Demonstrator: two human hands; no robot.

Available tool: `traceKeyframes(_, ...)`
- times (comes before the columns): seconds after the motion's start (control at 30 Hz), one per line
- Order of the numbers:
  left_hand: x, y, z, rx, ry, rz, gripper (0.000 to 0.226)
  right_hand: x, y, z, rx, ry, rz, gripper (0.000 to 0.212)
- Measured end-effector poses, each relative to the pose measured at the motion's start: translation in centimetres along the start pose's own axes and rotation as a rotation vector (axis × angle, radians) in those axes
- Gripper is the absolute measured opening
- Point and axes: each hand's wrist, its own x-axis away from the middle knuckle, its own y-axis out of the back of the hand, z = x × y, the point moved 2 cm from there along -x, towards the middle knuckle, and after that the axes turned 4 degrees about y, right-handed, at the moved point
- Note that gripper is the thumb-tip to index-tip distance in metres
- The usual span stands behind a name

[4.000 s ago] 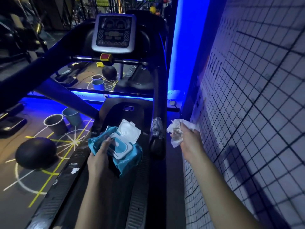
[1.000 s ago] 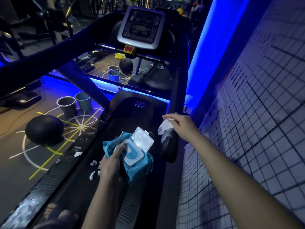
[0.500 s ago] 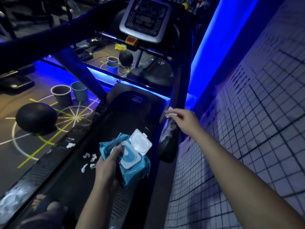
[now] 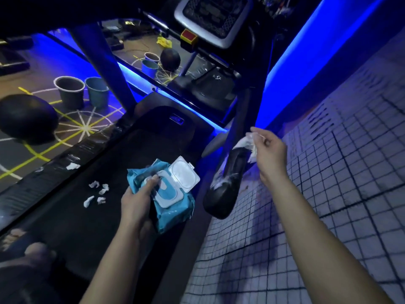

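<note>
I stand on a black treadmill [image 4: 92, 207]. My left hand [image 4: 137, 200] grips a teal pack of wet wipes [image 4: 173, 207], thumb on its white frame; the flip lid [image 4: 185, 175] stands open. My right hand [image 4: 268, 152] holds a crumpled white wipe [image 4: 246, 143] against the upper part of the treadmill's right handrail [image 4: 228, 181]. White smears show on the handrail's rounded end, below the wipe.
Several white paper scraps [image 4: 96, 194] lie on the belt left of the pack. The console [image 4: 214, 16] is ahead. A tiled wall [image 4: 328, 194] runs close on the right. Two buckets [image 4: 82, 91] and a dark ball [image 4: 27, 117] sit on the floor left. My bare foot [image 4: 28, 251] is at bottom left.
My right hand has gone from the air beside the handrail onto it with the wipe, then slid up the rail. The view has tilted down; the left hand still holds the pack.
</note>
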Motion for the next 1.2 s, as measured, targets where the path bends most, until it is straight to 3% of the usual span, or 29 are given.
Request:
traceKeyframes(0.1,0.0,-0.2,0.4,0.005,-0.006,-0.023,0.025,0.1,-1.2,-0.2,0.366,0.175,0.324,0.025)
traceKeyframes(0.2,-0.3,-0.2,0.7,-0.004,0.011,-0.041,0.023,2.9,-1.7,-0.7,0.417,0.174,0.548,0.029)
traceKeyframes(0.37,-0.7,-0.7,0.5,-0.014,0.009,-0.035,0.025,8.5,-0.5,1.0,0.251,0.170,0.509,0.030)
traceKeyframes(0.53,-0.7,-1.5,0.0,-0.014,0.018,-0.002,0.026,8.7,0.4,1.6,-0.200,-0.317,0.336,0.020)
traceKeyframes(0.63,-0.5,-1.4,-0.5,-0.025,0.023,-0.002,0.024,4.8,0.7,1.9,-0.310,-0.443,0.105,0.019)
traceKeyframes(0.7,-0.4,-1.2,-0.7,-0.042,0.021,-0.012,0.024,1.8,0.4,2.0,-0.233,-0.333,0.010,0.019)
traceKeyframes(0.77,-0.3,-1.0,-0.8,-0.060,0.001,-0.020,0.025,-0.4,0.3,1.6,-0.005,-0.143,0.014,0.022)
traceKeyframes(0.9,0.0,-1.4,-1.1,-0.085,-0.025,-0.028,0.025,0.8,-1.0,-0.9,0.445,0.076,0.396,0.035)
traceKeyframes(1.03,0.3,-2.5,-1.1,-0.077,-0.026,-0.006,0.023,4.0,-0.4,-1.3,0.407,0.084,0.416,0.041)
traceKeyframes(1.2,0.0,-3.2,-1.1,-0.081,-0.047,-0.013,0.023,7.1,0.6,0.8,0.421,0.189,0.650,0.044)
